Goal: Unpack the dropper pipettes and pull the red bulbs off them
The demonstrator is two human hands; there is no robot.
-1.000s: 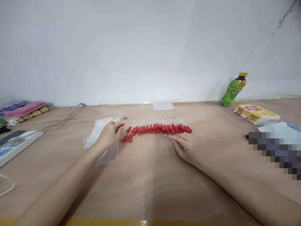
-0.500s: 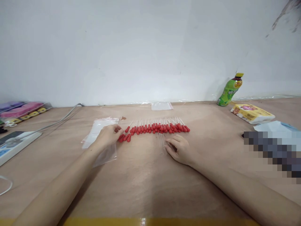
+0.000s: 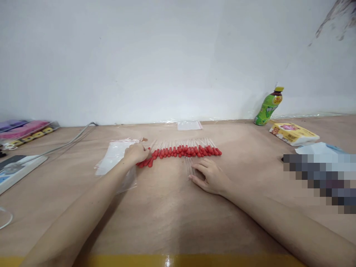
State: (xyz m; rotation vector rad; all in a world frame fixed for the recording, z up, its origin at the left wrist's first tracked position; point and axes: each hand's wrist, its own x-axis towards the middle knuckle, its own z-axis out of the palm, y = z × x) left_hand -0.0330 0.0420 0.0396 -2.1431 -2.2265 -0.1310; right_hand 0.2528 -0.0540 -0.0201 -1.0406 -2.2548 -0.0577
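A row of glass droppers with red rubber bulbs [image 3: 189, 151] lies across the middle of the table, thin clear ends pointing to the wall. At the row's left end my left hand [image 3: 136, 153] has its fingers closed in a pinch on a dropper with a red bulb [image 3: 149, 148], mostly hidden by the fingertips. Several more red bulbs [image 3: 150, 162] lie just under that hand. My right hand [image 3: 210, 175] rests on the table below the row, thumb and fingers apart, its tips touching loose clear glass tubes [image 3: 187, 168].
Clear zip bags [image 3: 111, 159] lie under and beside my left forearm, and another bag [image 3: 190, 125] is by the wall. A power strip [image 3: 25, 168] with a grey cable is at left. A green bottle [image 3: 267, 110] and a yellow tissue pack [image 3: 295, 134] stand at right.
My left hand has moved slightly right and up to the row's end bulb. My right hand has shifted a little left, its thumb now over the glass tubes.
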